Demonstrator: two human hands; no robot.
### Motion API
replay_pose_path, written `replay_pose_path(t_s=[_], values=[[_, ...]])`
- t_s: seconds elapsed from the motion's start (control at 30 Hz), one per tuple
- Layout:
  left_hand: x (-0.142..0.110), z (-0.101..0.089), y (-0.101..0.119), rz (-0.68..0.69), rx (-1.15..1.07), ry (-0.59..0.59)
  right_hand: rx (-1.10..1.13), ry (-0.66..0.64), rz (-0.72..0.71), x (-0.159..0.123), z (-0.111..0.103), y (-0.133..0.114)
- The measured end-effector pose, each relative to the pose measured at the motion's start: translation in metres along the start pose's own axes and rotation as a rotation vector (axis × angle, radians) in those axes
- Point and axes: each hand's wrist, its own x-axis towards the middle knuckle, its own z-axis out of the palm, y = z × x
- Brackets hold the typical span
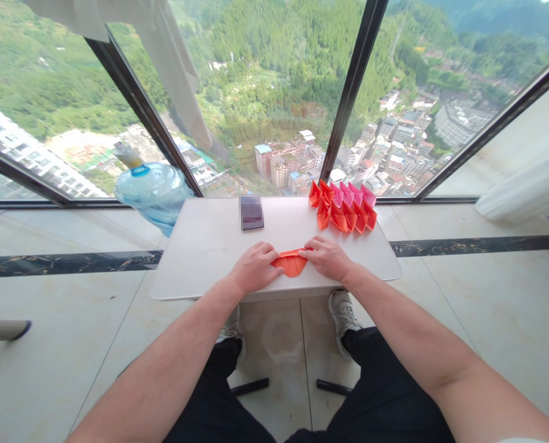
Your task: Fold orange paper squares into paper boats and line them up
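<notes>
A partly folded piece of orange-red paper (293, 266) lies near the front edge of the white table, its far edge creased into a straight band. My left hand (257, 267) grips its left end, fingers on top and thumb at the near side. At the right end, my right hand (326, 256) pinches the paper's upper corner with fingers and thumb. Both hands rest low over the tabletop. Parts of the paper under the fingers are hidden.
Several folded red and pink paper pieces (348, 208) stand in rows at the table's back right. A phone (252, 213) lies at the back middle of the table (200, 246). Left of the table stands a large blue water bottle (157, 187). Tall windows rise behind.
</notes>
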Motion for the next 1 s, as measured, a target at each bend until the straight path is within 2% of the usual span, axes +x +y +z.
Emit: replay_pose_path(t_s=[0.2, 0.37, 0.53, 0.7, 1.0], values=[[0.008, -0.002, 0.006, -0.015, 0.048, -0.099, -0.006, -0.017, 0.041, 0.007, 0.000, -0.001], [0.020, -0.005, 0.005, -0.078, 0.054, -0.123, -0.019, -0.059, 0.089, 0.018, 0.000, -0.001], [0.022, -0.005, 0.007, -0.104, 0.041, -0.097, 0.013, -0.060, 0.105, 0.023, 0.001, -0.006], [0.021, 0.004, 0.007, -0.111, 0.001, -0.033, 0.020, -0.044, 0.150, 0.023, 0.005, -0.008], [0.033, 0.015, -0.003, -0.280, -0.073, 0.052, 0.160, -0.019, 0.233, 0.029, 0.011, -0.006]])
